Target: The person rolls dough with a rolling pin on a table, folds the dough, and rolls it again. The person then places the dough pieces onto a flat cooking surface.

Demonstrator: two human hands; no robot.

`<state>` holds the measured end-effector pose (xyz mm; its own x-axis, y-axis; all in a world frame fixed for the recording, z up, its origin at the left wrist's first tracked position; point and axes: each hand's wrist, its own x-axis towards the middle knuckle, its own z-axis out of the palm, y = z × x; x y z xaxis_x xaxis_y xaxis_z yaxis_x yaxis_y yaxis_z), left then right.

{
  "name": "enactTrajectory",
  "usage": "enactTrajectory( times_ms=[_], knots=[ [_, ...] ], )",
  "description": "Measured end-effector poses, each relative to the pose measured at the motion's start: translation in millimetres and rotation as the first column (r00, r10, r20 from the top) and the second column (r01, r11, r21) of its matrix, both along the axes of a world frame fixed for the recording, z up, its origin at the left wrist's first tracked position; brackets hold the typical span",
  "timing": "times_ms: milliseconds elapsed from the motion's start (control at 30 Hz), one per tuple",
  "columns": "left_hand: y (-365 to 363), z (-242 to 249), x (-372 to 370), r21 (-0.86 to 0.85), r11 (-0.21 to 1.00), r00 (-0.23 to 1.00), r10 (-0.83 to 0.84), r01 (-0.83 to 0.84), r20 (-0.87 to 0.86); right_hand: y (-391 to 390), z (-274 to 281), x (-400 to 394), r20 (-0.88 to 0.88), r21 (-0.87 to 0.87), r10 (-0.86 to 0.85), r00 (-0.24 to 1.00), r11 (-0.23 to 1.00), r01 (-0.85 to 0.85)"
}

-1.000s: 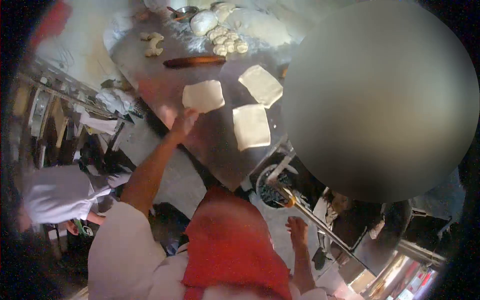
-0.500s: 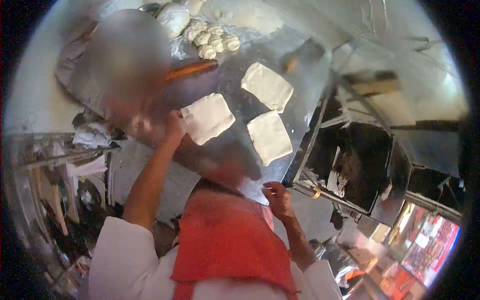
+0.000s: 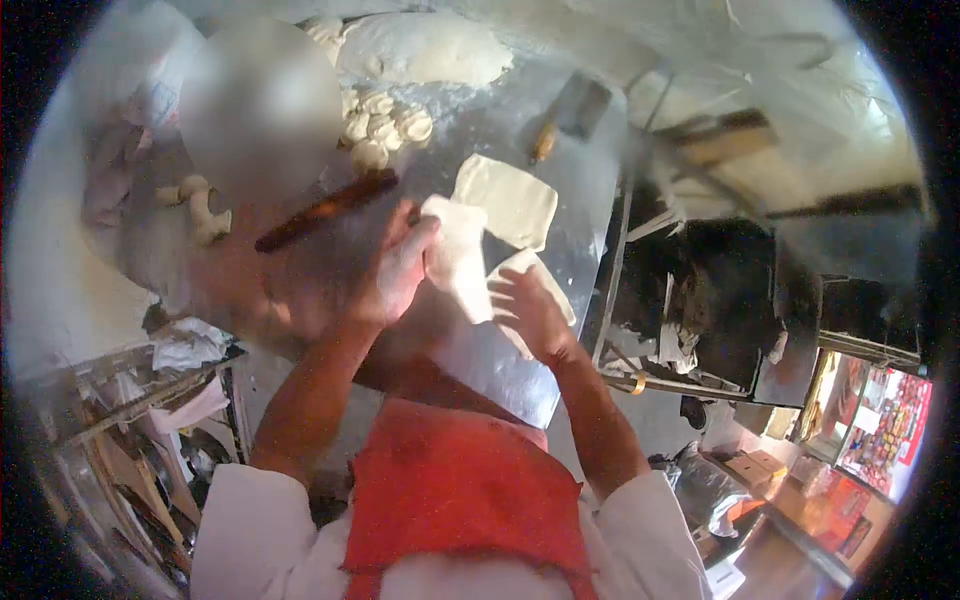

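My left hand (image 3: 398, 268) grips the left edge of a flat dough sheet (image 3: 456, 252), fingers behind and thumb in front. That sheet is lifted and tilted off the dark worktop (image 3: 430, 330). My right hand (image 3: 532, 315) is to its right, fingers spread and slightly blurred, holding nothing. It covers part of a second dough sheet (image 3: 561, 292) on the table. Just beyond both hands lies a third dough sheet (image 3: 507, 200), roughly rectangular and flat.
A dark wooden stick (image 3: 325, 210) lies left of the sheets. Farther back are several dough balls (image 3: 380, 128), a large dough mass (image 3: 425, 48) and a wooden-handled scraper (image 3: 583, 106). Another person stands at the far left side. A dark metal frame (image 3: 700, 300) stands right.
My left hand has moved right and raised its dough sheet off the table. My right hand has come up from the near edge over another sheet, and its fingers have opened.
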<state>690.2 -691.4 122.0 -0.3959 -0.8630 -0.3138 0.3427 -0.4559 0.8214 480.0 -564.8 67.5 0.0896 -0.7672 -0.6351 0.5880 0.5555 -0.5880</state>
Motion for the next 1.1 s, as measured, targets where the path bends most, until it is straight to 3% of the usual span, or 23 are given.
enactTrajectory(
  times_ms=[67, 133, 200, 233, 300, 333, 367, 400, 433, 467, 500, 533, 600, 633, 700, 733, 867, 933, 967, 1000, 1033, 1067, 1100],
  knots=[
    [-31.9, 37.8, -25.6, 0.022, 0.999, 0.997, -0.039, 0.04, -0.068, -44.6, -6.1, -24.5, 0.328, -0.033, -0.136, 0.935, 0.987, 0.155],
    [-71.5, 49.6, -42.5, -0.028, 0.983, 0.968, -0.185, 0.183, -0.167, -87.3, 36.0, -43.7, 0.176, -0.114, -0.234, 0.956, 0.96, 0.256],
    [-107.0, 47.6, -61.1, -0.033, 0.997, 0.99, -0.071, 0.068, -0.121, -130.5, 78.8, -62.2, 0.037, -0.258, -0.261, 0.965, 0.93, 0.262],
    [-128.9, 36.0, -69.0, -0.055, 0.996, 0.985, -0.074, 0.066, -0.155, -150.0, 71.7, -76.1, 0.038, -0.251, -0.264, 0.964, 0.931, 0.265],
    [-173.8, 0.0, -79.0, -0.065, 0.996, 0.98, -0.071, 0.06, -0.184, -185.7, 55.8, -114.2, 0.045, -0.449, -0.11, 0.993, 0.886, 0.119],
    [-191.8, -24.8, -79.0, -0.134, 0.991, 0.997, 0.033, -0.023, 0.074, -200.4, 27.5, -134.7, 0.051, -0.437, -0.109, 0.993, 0.892, 0.12],
    [-200.3, -49.2, -78.1, -0.219, 0.972, 0.935, 0.152, -0.082, 0.321, -211.2, -17.3, -155.0, -0.447, -0.319, -0.116, 0.887, 0.947, -0.037],
    [-200.6, -75.3, -77.2, -0.211, 0.974, 0.931, 0.155, -0.087, 0.33, -220.2, -51.8, -165.6, -0.83, -0.139, -0.047, 0.556, 0.982, -0.125],
    [-196.5, -100.9, -75.5, -0.426, 0.904, 0.841, 0.197, 0.043, 0.504, -226.9, -72.7, -167.3, -0.825, -0.135, -0.038, 0.564, 0.982, -0.13],
    [-186.3, -117.6, -71.8, -0.574, 0.788, 0.715, 0.267, 0.224, 0.646, -226.5, -92.9, -166.1, -0.943, -0.181, -0.094, 0.318, 0.949, -0.257],
    [-163.9, -99.8, -73.1, -0.474, 0.786, 0.626, 0.145, 0.398, 0.766, -220.9, -108.8, -163.1, -0.984, -0.18, -0.171, 0.06, 0.903, -0.389],
    [-145.5, -105.0, -72.7, -0.45, 0.797, 0.613, 0.129, 0.404, 0.779, -222.1, -104.5, -155.1, -0.986, -0.166, -0.148, 0.076, 0.907, -0.387],
    [-120.6, -115.9, -72.4, -0.495, 0.634, 0.514, 0.173, 0.595, 0.84, -231.6, -70.1, -133.1, -0.977, -0.033, 0.047, 0.209, 0.931, -0.362],
    [-113.6, -131.4, -71.3, -0.557, 0.604, 0.514, 0.266, 0.57, 0.815, -232.6, -72.6, -127.5, -0.975, -0.021, 0.06, 0.215, 0.934, -0.356],
    [-110.7, -140.0, -77.5, -0.51, 0.708, 0.505, 0.247, 0.488, 0.827, -234.7, -79.1, -123.9, -0.998, 0.021, 0.0, -0.063, 0.946, -0.324],
    [-111.8, -142.9, -80.9, -0.468, 0.793, 0.499, 0.244, 0.391, 0.831, -235.2, -81.3, -127.9, -0.998, 0.03, 0.011, -0.061, 0.949, -0.314],
    [-127.2, -139.6, -87.3, -0.352, 0.863, 0.466, 0.159, 0.362, 0.87, -222.5, -82.3, -160.6, -0.981, 0.155, 0.107, -0.163, 0.933, -0.324],
    [-129.7, -130.1, -93.0, -0.102, 0.903, 0.325, -0.043, 0.418, 0.945, -198.0, -84.0, -170.4, -0.973, 0.207, 0.155, -0.171, 0.916, -0.345],
    [-129.6, -136.3, -90.6, -0.103, 0.9, 0.331, -0.048, 0.423, 0.942, -185.3, -84.4, -171.6, -0.965, 0.103, -0.005, -0.264, 0.913, -0.394],
    [-130.9, -143.4, -84.5, -0.272, 0.719, 0.272, 0.119, 0.639, 0.955, -176.5, -68.6, -166.4, -0.923, 0.005, -0.171, -0.344, 0.891, -0.454],
    [-131.4, -150.9, -79.5, -0.37, 0.46, 0.253, 0.298, 0.807, 0.92, -158.9, -51.4, -153.8, -0.943, -0.002, -0.14, -0.302, 0.909, -0.417],
    [-127.3, -141.8, -83.7, -0.374, 0.457, 0.254, 0.303, 0.807, 0.919, -142.5, -50.4, -142.9, -0.942, -0.007, -0.146, -0.303, 0.909, -0.417],
    [-115.9, -122.3, -92.0, -0.394, 0.557, 0.425, 0.08, 0.731, 0.902, -124.1, -59.2, -132.1, -0.962, -0.162, -0.229, -0.151, 0.917, -0.364]
  ],
)
